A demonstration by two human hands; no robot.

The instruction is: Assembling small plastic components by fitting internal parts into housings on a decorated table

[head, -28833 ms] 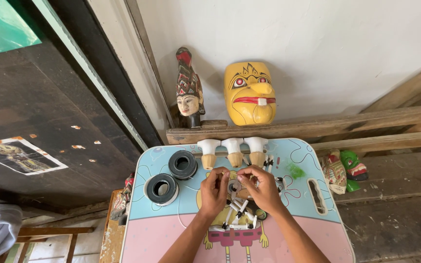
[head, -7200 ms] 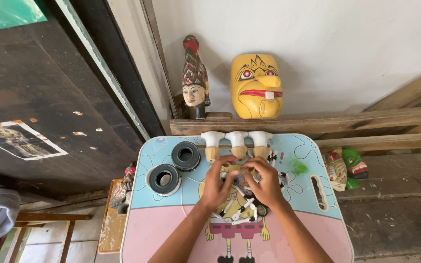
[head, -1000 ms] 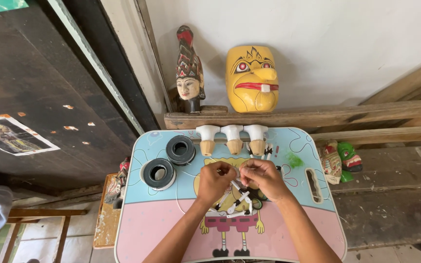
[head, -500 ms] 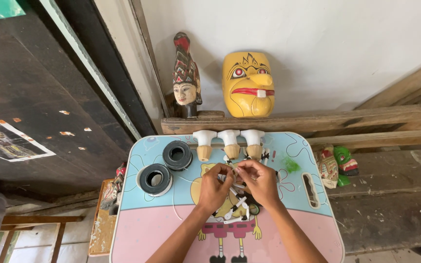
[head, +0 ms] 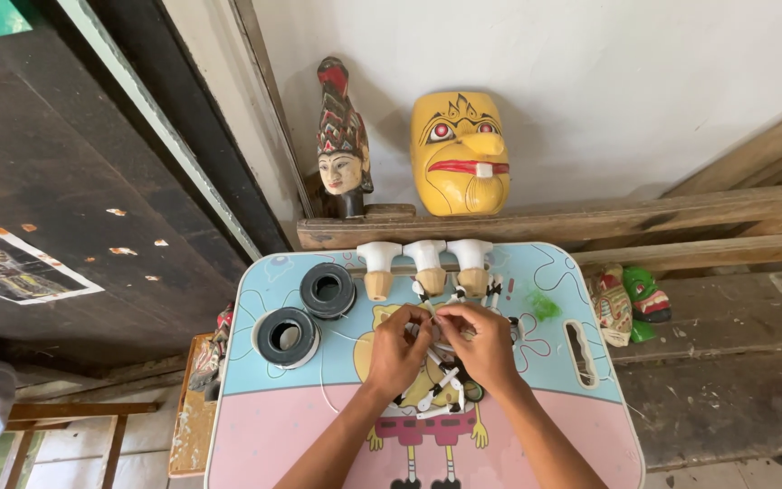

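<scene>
White plastered wall, upper frame: yellow mask [head: 460, 152] and carved head with tall headdress [head: 342, 145] leaning on a wooden ledge [head: 536, 224]. Lower centre: small cartoon-printed table [head: 273, 426], blue above, pink below. On it, two black tape rolls [head: 308, 311] at left; three white-capped wooden pegs [head: 425, 266] along the far edge. Left hand [head: 397, 349] and right hand [head: 481, 344] meet at table centre, fingertips pinched together on a small white piece above a heap of white and black parts [head: 445, 389]. Painted masks [head: 626, 303] lie right of the table.
</scene>
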